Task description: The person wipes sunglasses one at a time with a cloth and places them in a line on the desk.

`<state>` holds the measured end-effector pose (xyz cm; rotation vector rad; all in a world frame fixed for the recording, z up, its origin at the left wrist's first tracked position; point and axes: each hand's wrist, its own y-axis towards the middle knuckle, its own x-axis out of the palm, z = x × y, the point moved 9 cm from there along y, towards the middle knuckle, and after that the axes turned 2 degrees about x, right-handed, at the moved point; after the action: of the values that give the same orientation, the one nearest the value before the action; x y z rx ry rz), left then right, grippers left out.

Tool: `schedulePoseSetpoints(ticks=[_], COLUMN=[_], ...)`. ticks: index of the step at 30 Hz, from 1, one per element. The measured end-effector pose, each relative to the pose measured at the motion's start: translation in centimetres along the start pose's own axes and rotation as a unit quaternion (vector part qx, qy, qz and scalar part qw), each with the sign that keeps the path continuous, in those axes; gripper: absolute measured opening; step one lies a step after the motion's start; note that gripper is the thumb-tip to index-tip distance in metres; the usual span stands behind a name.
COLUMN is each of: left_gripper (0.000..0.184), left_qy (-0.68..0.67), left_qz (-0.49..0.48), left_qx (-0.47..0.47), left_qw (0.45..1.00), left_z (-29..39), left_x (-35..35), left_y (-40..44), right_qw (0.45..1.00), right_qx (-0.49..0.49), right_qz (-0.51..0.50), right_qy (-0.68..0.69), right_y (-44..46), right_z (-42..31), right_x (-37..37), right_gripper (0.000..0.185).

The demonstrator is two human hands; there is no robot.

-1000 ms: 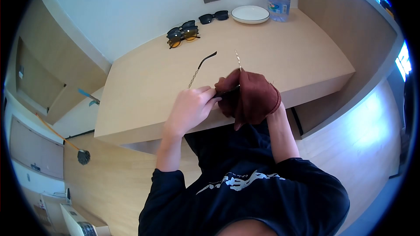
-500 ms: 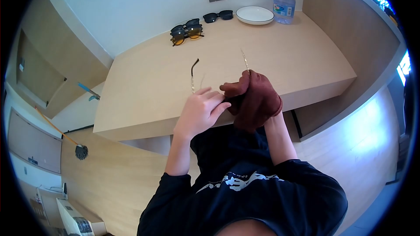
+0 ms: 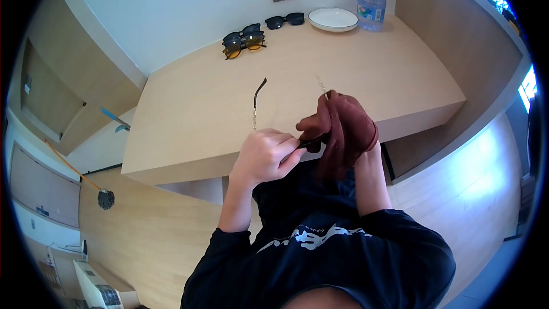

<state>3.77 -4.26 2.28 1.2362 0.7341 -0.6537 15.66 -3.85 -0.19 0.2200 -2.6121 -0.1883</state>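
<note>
A pair of glasses is held between my hands over the desk's front edge, its dark frame (image 3: 309, 144) showing in the gap. One arm of the glasses, gold with a black tip, points up past my left hand (image 3: 264, 157); the other rises behind the cloth. The fingers of my left hand are closed on the left side of the frame. A reddish-brown cloth (image 3: 350, 131) covers my right hand (image 3: 343, 117), which pinches the right part of the glasses through it. The lenses are mostly hidden by hand and cloth.
On the light wood desk (image 3: 194, 103) several pairs of sunglasses (image 3: 245, 43) lie towards the back. A white plate (image 3: 333, 19) and a large water bottle (image 3: 372, 3) stand at back right. A side panel (image 3: 457, 28) borders the right. A mop (image 3: 106, 198) is at far left.
My left hand has closed on the frame and moved slightly right and down. The cloth-covered right hand has shifted a little right, and the glasses have tilted slightly.
</note>
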Motion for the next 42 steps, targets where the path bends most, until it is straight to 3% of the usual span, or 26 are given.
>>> schedulePoseSetpoints(ticks=[1, 2, 3, 4, 5, 6, 9, 10, 11, 12, 13, 14, 18, 20, 21, 24, 26, 27, 29, 33, 35, 36, 38, 39, 41, 42], left_gripper=[0.007, 0.007, 0.006, 0.006, 0.006, 0.006, 0.007, 0.007, 0.007, 0.008, 0.008, 0.018, 0.019, 0.019, 0.019, 0.021, 0.022, 0.022, 0.022, 0.020, 0.016, 0.016, 0.009, 0.009, 0.005, 0.005], left_qy=[-0.004, -0.005, 0.001, 0.007, 0.007, 0.011, 0.021, 0.024, 0.023, 0.043, 0.063, 0.103, 0.139, 0.155, 0.155, 0.148, 0.153, 0.154, 0.140, 0.135, 0.121, 0.122, 0.075, 0.075, 0.054, 0.053], left_qz=[0.002, 0.000, 0.004, 0.009, 0.009, 0.003, 0.012, 0.026, 0.026, 0.023, 0.020, 0.026, 0.023, 0.008, 0.008, 0.014, 0.002, 0.002, 0.008, 0.006, -0.003, -0.002, -0.021, -0.018, 0.071, 0.073], left_qx=[0.006, 0.005, 0.011, 0.017, 0.017, 0.010, 0.007, 0.008, 0.008, -0.003, -0.015, -0.033, -0.023, -0.010, -0.009, -0.001, 0.001, 0.002, -0.002, -0.015, 0.004, 0.001, 0.042, 0.041, 0.034, 0.031], left_qw=[1.000, 1.000, 1.000, 1.000, 1.000, 1.000, 1.000, 0.999, 0.999, 0.999, 0.998, 0.994, 0.990, 0.988, 0.988, 0.989, 0.988, 0.988, 0.990, 0.991, 0.993, 0.993, 0.996, 0.996, 0.995, 0.995], left_z=[0.3, 0.3, 0.3, 0.3, 0.2, 0.1, -0.7, -0.9, -1.0, -1.2, -1.2, -1.4, -1.4, -0.8, -0.8, -0.6, -0.4, -0.4, -0.5, -1.1, -0.3, -0.2, 0.3, 0.3, 0.2, 0.2], left_x=[-0.1, 0.0, -0.1, -0.1, -0.1, -0.1, -0.2, -0.6, -0.9, -1.3, -1.6, -1.9, -1.7, -0.9, -0.7, -0.4, 0.1, 0.1, 0.3, 0.5, 0.6, 0.7, 1.3, 1.4, 0.0, -0.1], left_y=[-0.1, -0.2, -0.3, -0.4, -0.6, -0.8, -1.7, -1.9, -2.1, -2.2, -2.3, -2.2, -1.4, -0.9, -0.8, -1.0, -1.1, -1.1, -1.3, -1.8, -1.9, -2.2, -2.3, -2.2, -2.0, -2.0], right_qw=[1.000, 0.910, 0.652, 0.652, 0.893, 0.993, 0.988, 0.993, 0.993, 0.938, 0.790, 0.732, 0.734, 0.709, 0.709, 0.716, 0.679, 0.679, 0.665, 0.691, 0.635, 0.636, 0.781, 0.781, 0.943, 0.723], right_qx=[0.002, -0.162, -0.298, -0.298, -0.191, -0.054, 0.024, -0.029, -0.029, 0.007, 0.045, -0.322, -0.345, -0.271, -0.271, -0.121, -0.050, -0.051, -0.187, -0.164, -0.210, -0.209, -0.230, -0.232, -0.130, -0.211], right_qz=[0.001, 0.011, 0.019, 0.020, 0.058, 0.088, 0.121, 0.105, 0.106, 0.042, -0.027, -0.036, -0.013, -0.008, -0.008, 0.017, 0.069, 0.069, 0.124, 0.070, 0.116, 0.114, 0.198, 0.197, 0.220, 0.227], right_qy=[0.002, -0.382, -0.697, -0.697, -0.404, -0.047, 0.092, -0.044, -0.044, -0.345, -0.611, -0.599, -0.585, -0.650, -0.651, -0.687, -0.729, -0.729, -0.713, -0.701, -0.734, -0.734, -0.545, -0.546, -0.215, -0.617], right_y=[0.1, -0.3, -1.3, -0.8, 0.9, 2.1, 2.4, 3.0, 3.0, 3.0, 2.8, 1.1, -0.4, -0.1, -0.2, 1.6, 3.5, 3.8, 3.3, 3.5, 3.3, 3.4, 2.9, 3.1, 3.8, 2.7], right_z=[0.0, -2.8, -3.7, -3.1, -1.9, 1.2, 2.5, 1.2, 0.5, -0.1, 0.1, -2.3, -3.9, -3.6, -4.2, -2.8, -0.5, 0.2, -1.5, -2.0, -3.0, -2.9, -4.4, -4.7, -3.2, -5.6], right_x=[0.0, 1.1, 3.6, 3.2, -0.2, -2.4, -1.6, -0.7, -0.5, 1.0, 2.7, 4.8, 5.0, 4.6, 4.9, 3.1, -0.1, -0.5, 0.4, 1.6, 1.8, 1.5, -1.9, -2.5, -6.7, -4.7], right_gripper=[0.014, 0.012, 0.012, 0.012, 0.014, 0.016, 0.021, 0.020, 0.020, 0.013, 0.009, 0.015, 0.030, 0.011, 0.011, 0.011, 0.014, 0.014, 0.020, 0.021, 0.024, 0.024, 0.021, 0.021, 0.017, 0.027])
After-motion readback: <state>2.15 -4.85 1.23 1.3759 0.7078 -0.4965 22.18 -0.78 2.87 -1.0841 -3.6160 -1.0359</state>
